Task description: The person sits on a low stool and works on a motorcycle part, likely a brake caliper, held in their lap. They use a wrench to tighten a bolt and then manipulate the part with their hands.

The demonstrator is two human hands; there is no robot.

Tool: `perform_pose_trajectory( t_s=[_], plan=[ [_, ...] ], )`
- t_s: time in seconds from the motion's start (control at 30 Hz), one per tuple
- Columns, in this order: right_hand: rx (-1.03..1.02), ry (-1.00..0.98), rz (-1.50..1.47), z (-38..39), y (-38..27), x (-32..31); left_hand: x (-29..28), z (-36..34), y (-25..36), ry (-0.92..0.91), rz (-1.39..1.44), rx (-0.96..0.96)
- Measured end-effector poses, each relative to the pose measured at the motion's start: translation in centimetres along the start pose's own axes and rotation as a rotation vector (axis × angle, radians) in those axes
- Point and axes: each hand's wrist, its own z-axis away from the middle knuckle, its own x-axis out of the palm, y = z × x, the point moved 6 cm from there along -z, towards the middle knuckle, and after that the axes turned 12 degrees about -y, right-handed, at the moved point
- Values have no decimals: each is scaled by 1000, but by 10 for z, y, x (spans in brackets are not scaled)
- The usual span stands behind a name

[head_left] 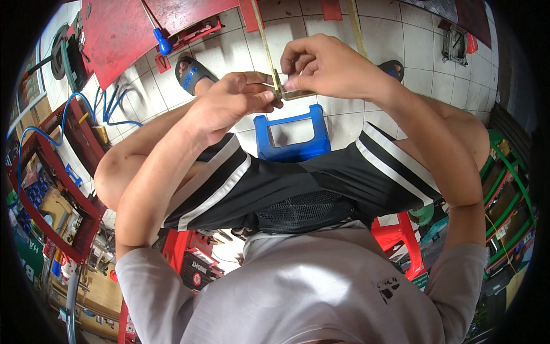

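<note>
I see a small, dull metal bracket point(299, 96), angular with a narrow upright part, held up above the tiled floor point(232, 54). My left fingers point(262, 101) are grasping it; my right fingers point(307, 70) bend in close, though I cannot tell whether they grip. Nearer me sits a blue stool point(293, 150). Lettering marks the dark sandal point(195, 77) and grey shirt point(321, 281).

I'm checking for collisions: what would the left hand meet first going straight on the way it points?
The left hand seems against the metal piece, so probably that first; depth is unclear.
</note>
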Motion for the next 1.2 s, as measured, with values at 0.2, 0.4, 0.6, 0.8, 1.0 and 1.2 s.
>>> perform_pose_trajectory(
  t_s=[0.2, 0.4, 0.6, 0.8, 1.0, 1.2],
  plan=[
    [-47, 29, 39, 0, 0, -1, 2, 0, 3, 23, 7, 1],
    [-56, -19, 43, 1, -5, 0, 2, 1, 2, 15, 13, 9],
    [-101, -3, 167, -2, -6, 3, 6, 3, 3, -22, 132, 48],
    [-128, 119, 272, 2, -7, 6, 6, 3, -8, 6, 200, 80],
    [-101, 3, 167, 2, -10, 1, 8, 2, -5, 12, 170, 64],
    [-33, 97, 227, -1, -9, 2, 7, 2, -6, 19, 168, 72]
  ],
)
